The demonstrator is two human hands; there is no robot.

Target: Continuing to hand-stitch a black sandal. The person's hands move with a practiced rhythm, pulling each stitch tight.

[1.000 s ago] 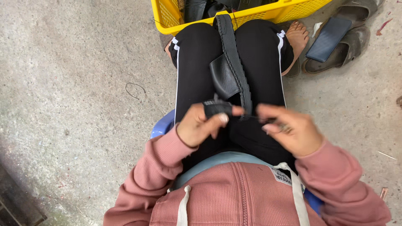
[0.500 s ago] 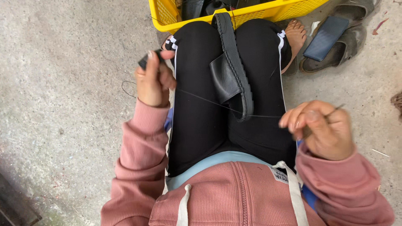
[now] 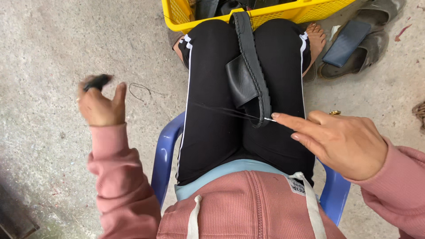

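A black webbing strap (image 3: 251, 48) with a black leather patch (image 3: 240, 81) lies along my lap, between my legs in black trousers. My right hand (image 3: 343, 142) reaches in from the right and pinches a thin needle (image 3: 269, 119) against the strap's lower end. A fine thread (image 3: 221, 109) runs left from the needle across my thigh. My left hand (image 3: 101, 106) is raised out to the left over the concrete floor and is blurred. Its fingertips grip a small black object (image 3: 97, 81).
I sit on a blue plastic chair (image 3: 164, 152). A yellow plastic basket (image 3: 283, 13) with dark items stands beyond my knees. To the right lie grey sandals (image 3: 376, 35) with a dark blue flat case (image 3: 346, 43) on them. A loose thread scrap (image 3: 141, 90) lies on the floor.
My hands, together on the lap a second ago, have parted. The left hand swung far out to the left with the black object. The right hand came back in to the strap with the needle.
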